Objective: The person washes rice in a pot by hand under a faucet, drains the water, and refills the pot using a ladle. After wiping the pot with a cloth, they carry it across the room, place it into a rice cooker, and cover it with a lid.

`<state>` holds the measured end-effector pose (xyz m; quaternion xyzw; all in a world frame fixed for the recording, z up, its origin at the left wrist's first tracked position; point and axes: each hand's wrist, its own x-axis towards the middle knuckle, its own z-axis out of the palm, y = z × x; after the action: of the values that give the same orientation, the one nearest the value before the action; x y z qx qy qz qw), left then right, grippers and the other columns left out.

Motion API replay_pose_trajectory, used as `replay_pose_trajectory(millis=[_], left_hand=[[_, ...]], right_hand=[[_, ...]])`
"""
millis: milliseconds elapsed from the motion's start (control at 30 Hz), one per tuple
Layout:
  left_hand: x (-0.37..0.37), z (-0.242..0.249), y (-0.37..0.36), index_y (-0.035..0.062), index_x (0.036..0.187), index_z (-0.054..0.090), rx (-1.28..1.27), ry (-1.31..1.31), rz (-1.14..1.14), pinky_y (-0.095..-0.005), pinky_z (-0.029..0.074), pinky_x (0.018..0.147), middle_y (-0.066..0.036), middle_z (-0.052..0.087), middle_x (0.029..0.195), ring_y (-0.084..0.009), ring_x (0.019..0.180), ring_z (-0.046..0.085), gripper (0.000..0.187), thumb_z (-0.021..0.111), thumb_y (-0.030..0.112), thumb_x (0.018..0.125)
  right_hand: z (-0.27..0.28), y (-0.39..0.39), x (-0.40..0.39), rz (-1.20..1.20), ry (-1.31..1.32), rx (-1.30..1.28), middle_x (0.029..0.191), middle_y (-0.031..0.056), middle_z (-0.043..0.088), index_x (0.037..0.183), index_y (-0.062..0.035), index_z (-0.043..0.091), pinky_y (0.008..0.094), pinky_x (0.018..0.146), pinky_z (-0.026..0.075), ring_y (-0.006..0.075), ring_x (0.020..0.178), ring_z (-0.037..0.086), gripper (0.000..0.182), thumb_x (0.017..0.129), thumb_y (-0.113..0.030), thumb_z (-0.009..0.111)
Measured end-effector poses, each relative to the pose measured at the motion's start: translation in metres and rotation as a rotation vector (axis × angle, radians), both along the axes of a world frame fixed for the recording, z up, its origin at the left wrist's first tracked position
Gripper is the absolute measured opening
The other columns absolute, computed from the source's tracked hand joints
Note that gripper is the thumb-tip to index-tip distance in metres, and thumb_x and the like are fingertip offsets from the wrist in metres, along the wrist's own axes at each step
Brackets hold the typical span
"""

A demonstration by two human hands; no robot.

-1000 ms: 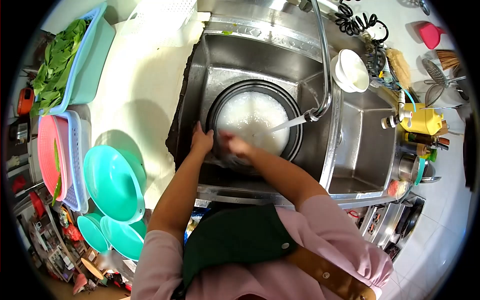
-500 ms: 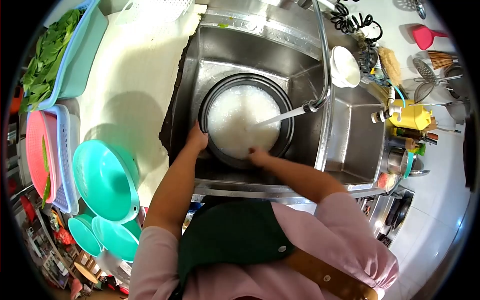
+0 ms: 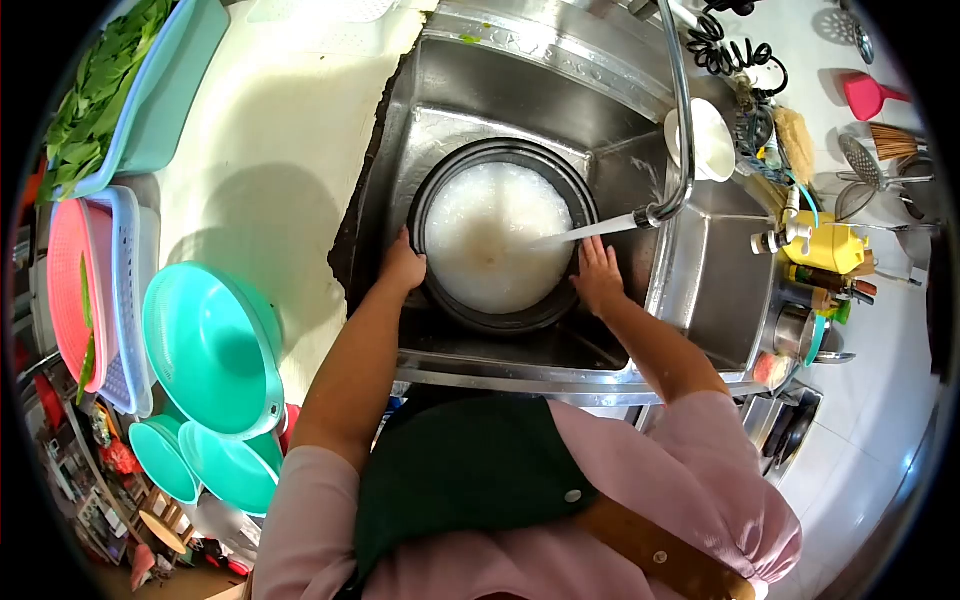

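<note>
A round black pot (image 3: pixel 440 296) sits in the metal sink basin, filled with cloudy whitish water. Water streams into it from the faucet (image 3: pixel 668 208) at its right. My left hand (image 3: pixel 402 265) grips the pot's left rim, its fingers partly hidden against the side. On the lower right rim rests my right hand (image 3: pixel 599 277), fingers extended against the pot's edge. What lies under the cloudy water cannot be made out.
White bowls (image 3: pixel 712 140) stand by the second sink basin (image 3: pixel 712 265). Left of the sink is a pale counter (image 3: pixel 260 130) with green colanders (image 3: pixel 205 350), a pink basket (image 3: pixel 72 300) and a tub of leafy greens (image 3: pixel 110 90). A yellow bottle (image 3: pixel 832 245) is at right.
My right hand has left the water and moved right and up to the pot's rim, with its fingers now stretched out. My left hand stays at the left rim. The view has shifted slightly.
</note>
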<state>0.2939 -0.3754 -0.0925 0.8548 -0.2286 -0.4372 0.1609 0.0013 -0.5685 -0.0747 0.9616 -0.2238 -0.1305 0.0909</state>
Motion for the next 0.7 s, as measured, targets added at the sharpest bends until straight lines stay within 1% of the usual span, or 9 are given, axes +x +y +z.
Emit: replay_pose_trajectory(millis=[100,167,233,300,367,500,567,633,700], left_hand=[[-0.002,-0.012,0.001,0.0038,0.131,0.019,-0.063,-0.022,0.015,-0.0341,0.035,0.093,-0.019,0.04,0.123,-0.031,0.111,0.042,0.068,0.055,0.014,0.075],[0.0,-0.009,-0.001,0.0046,0.131,0.019,-0.031,-0.011,0.007,-0.034,0.035,0.093,-0.018,0.04,0.124,-0.0307,0.111,0.042,0.068,0.056,0.014,0.075],[0.001,-0.001,-0.002,0.0036,0.131,0.022,-0.049,0.009,0.037,-0.0324,0.034,0.093,-0.019,0.039,0.124,-0.0304,0.112,0.041,0.068,0.058,0.014,0.074],[-0.001,-0.001,-0.001,0.0026,0.13,0.024,-0.06,0.035,0.071,-0.0308,0.032,0.094,-0.021,0.038,0.125,-0.0302,0.114,0.039,0.068,0.06,0.013,0.073],[0.0,-0.004,-0.002,0.0038,0.13,0.024,-0.048,0.014,0.062,-0.031,0.032,0.094,-0.021,0.038,0.124,-0.0304,0.114,0.039,0.069,0.061,0.014,0.072],[0.001,0.013,-0.006,0.0044,0.13,0.024,0.014,0.036,0.075,-0.0309,0.03,0.096,-0.021,0.039,0.123,-0.031,0.114,0.039,0.07,0.061,0.015,0.072],[0.002,0.009,-0.006,0.0062,0.132,0.019,0.03,0.05,0.038,-0.0345,0.036,0.092,-0.019,0.043,0.12,-0.0316,0.109,0.043,0.07,0.057,0.014,0.073],[0.002,-0.018,-0.001,0.007,0.132,0.018,0.004,0.092,0.079,-0.0344,0.035,0.092,-0.019,0.042,0.12,-0.0316,0.109,0.043,0.071,0.058,0.015,0.073],[0.002,-0.031,0.002,0.0077,0.132,0.018,-0.026,0.127,0.127,-0.0342,0.035,0.092,-0.018,0.042,0.121,-0.0317,0.109,0.043,0.072,0.058,0.015,0.073]], right_hand=[[0.003,0.029,-0.007,-0.044,0.238,0.035,0.124,0.0218,0.038,0.112,0.0036,0.047,0.0423,0.094,0.029,0.0329,0.117,0.035,0.043,0.078,-0.022,0.043],[0.027,0.052,0.007,-0.135,0.433,0.296,0.119,0.0236,0.042,0.1,0.0023,0.055,0.0424,0.092,0.031,0.034,0.116,0.035,0.035,0.075,-0.02,0.045],[0.047,0.072,0.016,-0.086,0.499,0.459,0.103,0.022,0.053,0.087,0.0005,0.061,0.0407,0.082,0.041,0.0323,0.104,0.047,0.025,0.073,-0.015,0.045],[0.063,0.091,0.041,-0.156,0.527,0.679,0.088,0.021,0.059,0.079,-0.0004,0.062,0.0399,0.071,0.047,0.0318,0.087,0.057,0.021,0.072,-0.012,0.046],[0.063,0.104,0.065,-0.103,0.46,0.76,0.079,0.0194,0.06,0.076,-0.0007,0.061,0.0403,0.064,0.048,0.0321,0.073,0.06,0.019,0.071,-0.011,0.047],[0.041,0.133,0.122,-0.043,0.428,0.902,0.08,0.0201,0.06,0.071,-0.001,0.061,0.0399,0.065,0.048,0.0335,0.076,0.059,0.016,0.072,-0.009,0.047],[0.029,0.131,0.159,-0.094,0.428,0.931,0.079,0.0202,0.06,0.078,-0.0012,0.06,0.0392,0.063,0.047,0.0321,0.073,0.06,0.017,0.071,-0.009,0.048],[-0.006,0.1,0.188,-0.502,0.379,1.251,0.085,0.0189,0.059,0.086,0.0004,0.059,0.0367,0.068,0.048,0.0239,0.078,0.059,0.022,0.073,-0.013,0.047],[-0.056,0.066,0.189,-0.938,-0.395,1.818,0.089,0.0139,0.059,0.098,0.0001,0.055,0.0346,0.068,0.047,0.0205,0.081,0.056,0.029,0.074,-0.015,0.047]])
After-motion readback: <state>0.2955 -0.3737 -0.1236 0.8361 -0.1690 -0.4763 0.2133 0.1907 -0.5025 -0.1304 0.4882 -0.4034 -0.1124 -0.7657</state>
